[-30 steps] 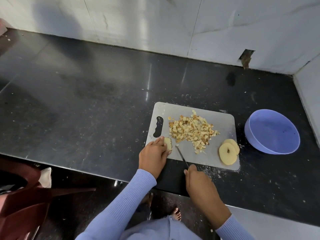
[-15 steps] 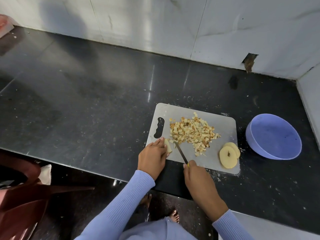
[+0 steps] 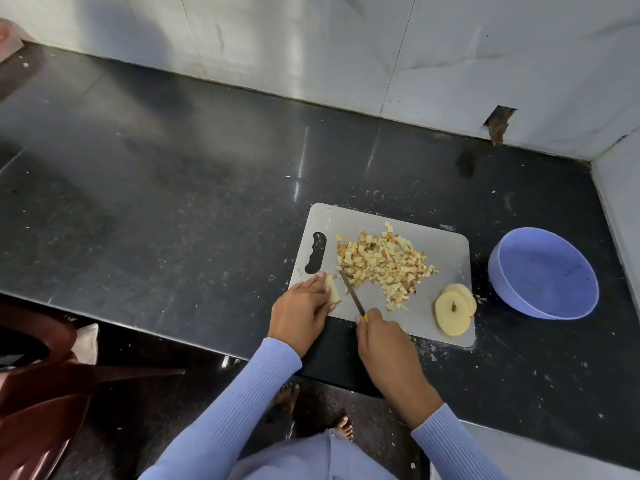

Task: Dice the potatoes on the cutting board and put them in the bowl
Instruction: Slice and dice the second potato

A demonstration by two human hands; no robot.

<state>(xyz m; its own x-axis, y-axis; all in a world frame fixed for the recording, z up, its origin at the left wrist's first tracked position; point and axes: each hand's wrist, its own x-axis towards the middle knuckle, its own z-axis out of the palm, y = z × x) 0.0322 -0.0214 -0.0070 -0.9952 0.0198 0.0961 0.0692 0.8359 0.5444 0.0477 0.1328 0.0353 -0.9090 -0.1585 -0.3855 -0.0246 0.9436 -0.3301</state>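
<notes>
Since a second ago the knife (image 3: 351,295) has swung up beside the potato piece (image 3: 333,288) pinned by the left hand (image 3: 300,313) on the board (image 3: 446,258), right hand (image 3: 382,344) gripping its handle, dice (image 3: 382,263) heaped mid-board, slices (image 3: 454,308) toward the bowl (image 3: 543,273).
</notes>
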